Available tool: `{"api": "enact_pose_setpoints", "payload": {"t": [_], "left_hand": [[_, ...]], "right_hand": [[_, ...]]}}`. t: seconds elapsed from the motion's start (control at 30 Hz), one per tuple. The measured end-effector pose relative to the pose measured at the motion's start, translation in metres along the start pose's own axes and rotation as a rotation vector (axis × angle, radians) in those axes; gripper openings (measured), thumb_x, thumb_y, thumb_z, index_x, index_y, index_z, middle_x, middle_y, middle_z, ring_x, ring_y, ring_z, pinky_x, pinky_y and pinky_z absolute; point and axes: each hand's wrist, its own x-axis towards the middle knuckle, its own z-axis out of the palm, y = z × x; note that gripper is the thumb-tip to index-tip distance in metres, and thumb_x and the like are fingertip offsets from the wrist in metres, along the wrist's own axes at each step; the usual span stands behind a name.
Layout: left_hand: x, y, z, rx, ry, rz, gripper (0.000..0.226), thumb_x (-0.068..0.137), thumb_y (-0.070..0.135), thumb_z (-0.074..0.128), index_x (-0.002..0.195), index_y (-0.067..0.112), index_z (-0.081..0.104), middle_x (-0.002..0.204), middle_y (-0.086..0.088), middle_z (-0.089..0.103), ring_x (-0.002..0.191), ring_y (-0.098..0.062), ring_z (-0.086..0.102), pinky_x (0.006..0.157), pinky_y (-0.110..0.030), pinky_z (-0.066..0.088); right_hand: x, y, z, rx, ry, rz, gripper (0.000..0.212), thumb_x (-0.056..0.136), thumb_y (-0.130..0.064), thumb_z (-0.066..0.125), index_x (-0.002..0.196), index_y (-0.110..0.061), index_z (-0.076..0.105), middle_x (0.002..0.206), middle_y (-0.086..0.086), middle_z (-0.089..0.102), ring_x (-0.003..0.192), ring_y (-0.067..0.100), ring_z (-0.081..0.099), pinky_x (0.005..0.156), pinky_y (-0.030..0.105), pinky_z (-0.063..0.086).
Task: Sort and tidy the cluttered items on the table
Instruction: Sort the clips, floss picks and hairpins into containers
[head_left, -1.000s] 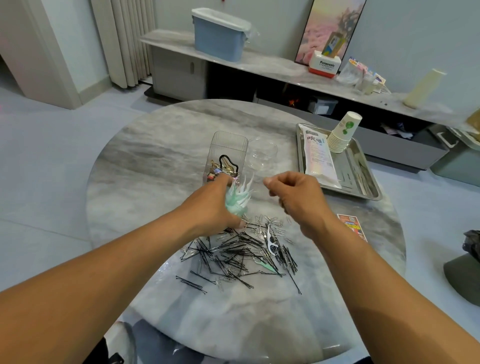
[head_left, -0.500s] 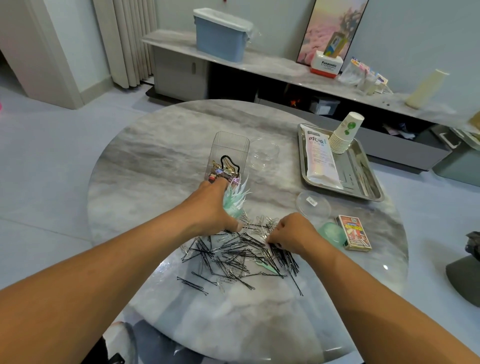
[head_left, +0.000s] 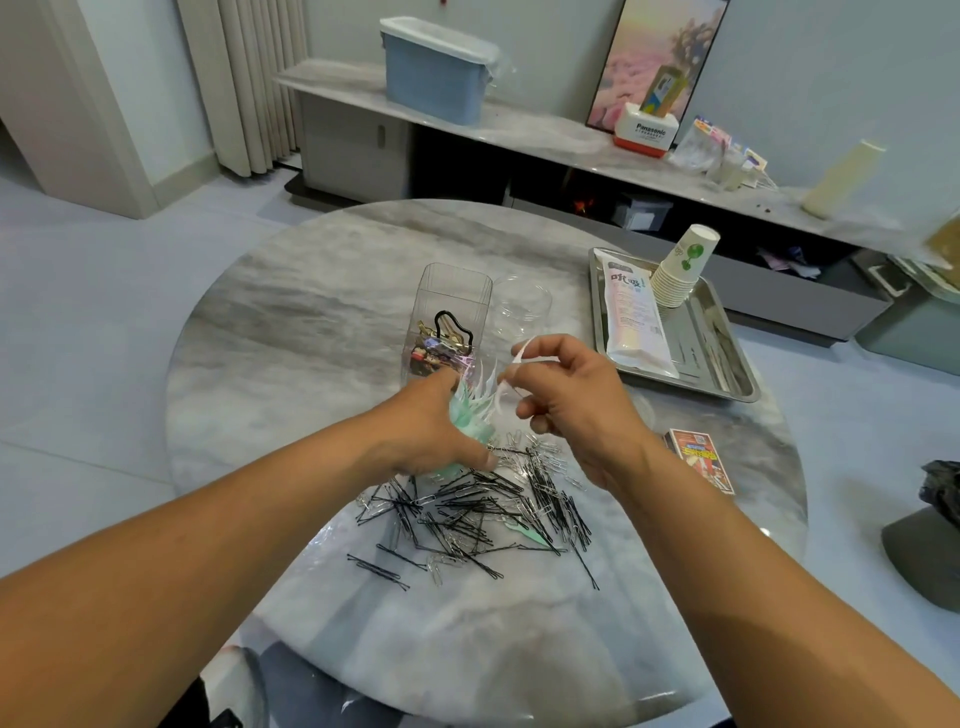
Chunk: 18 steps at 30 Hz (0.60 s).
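Note:
A heap of black hairpins and silver paper clips lies in the middle of the round marble table. My left hand grips a bundle of mint-green floss picks, held upright just above the heap. My right hand is raised beside it and pinches a white floss pick between its fingertips, close to the bundle. One green floss pick still lies among the pins.
A clear square box with hair clips stands behind my hands, a clear round jar next to it. At the right are a steel tray with paper cups and a white packet, and a red card box.
My right hand dropped to the heap, picked a white floss pick out of it and lifted it up to the bundle. My left hand kept holding the green picks.

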Motion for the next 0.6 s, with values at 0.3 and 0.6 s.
{"api": "enact_pose_setpoints", "payload": {"t": [0.3,0.6], "left_hand": [[-0.005,0.005,0.003,-0.110,-0.013,0.063,0.062,0.067,0.016,0.093,0.114,0.026,0.053,0.102,0.004,0.070,0.093,-0.015,0.069,0.084,-0.035,0.059],[-0.003,0.007,-0.001,-0.100,0.059,0.076,0.069,0.068,0.025,0.093,0.123,0.024,0.050,0.108,0.006,0.064,0.092,-0.012,0.065,0.072,-0.026,0.053]], "right_hand": [[-0.009,0.004,0.015,-0.034,0.018,-0.054,0.008,0.092,-0.012,0.072,0.087,-0.005,0.072,0.060,-0.010,0.063,0.045,-0.002,0.050,0.047,0.009,0.038],[-0.012,0.008,0.016,-0.126,0.024,-0.118,0.022,0.092,-0.027,0.073,0.088,-0.005,0.077,0.067,-0.004,0.068,0.055,0.001,0.057,0.055,0.013,0.045]]}}
